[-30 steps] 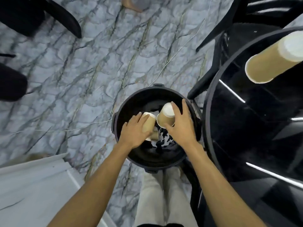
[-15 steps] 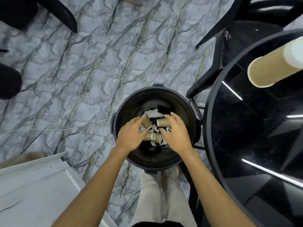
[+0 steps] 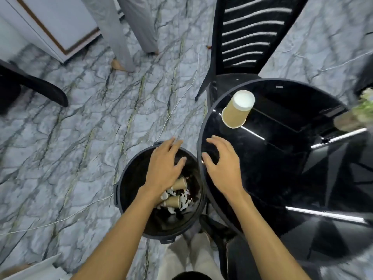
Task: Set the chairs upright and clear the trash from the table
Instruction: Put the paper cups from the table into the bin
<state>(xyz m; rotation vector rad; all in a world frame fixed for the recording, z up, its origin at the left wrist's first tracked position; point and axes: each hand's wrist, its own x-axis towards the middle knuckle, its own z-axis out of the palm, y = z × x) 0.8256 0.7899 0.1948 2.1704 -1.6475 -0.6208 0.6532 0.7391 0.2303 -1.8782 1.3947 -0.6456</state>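
Note:
A black round bin (image 3: 129,190) stands on the floor beside the glossy black round table (image 3: 282,178). Brown paper cups (image 3: 173,201) and white paper scraps lie inside the bin. My left hand (image 3: 163,168) hovers over the bin's mouth, fingers apart, holding nothing. Over the table's left edge, my right hand (image 3: 222,164) is spread and empty. One brown paper cup (image 3: 237,110) stands upside down on the table's far left part, beyond my right hand. A black slatted chair (image 3: 242,37) stands upright behind the table.
Part of a potted plant (image 3: 355,116) shows at the table's right edge. Another person's legs (image 3: 129,31) stand on the marble floor at the top. A dark chair part (image 3: 34,87) lies at the left. A thin white cable (image 3: 177,102) runs across the floor.
Both hands let go of the cups, which now lie in the bin. The hands have risen; the right one has moved over the table edge. The view has tilted up.

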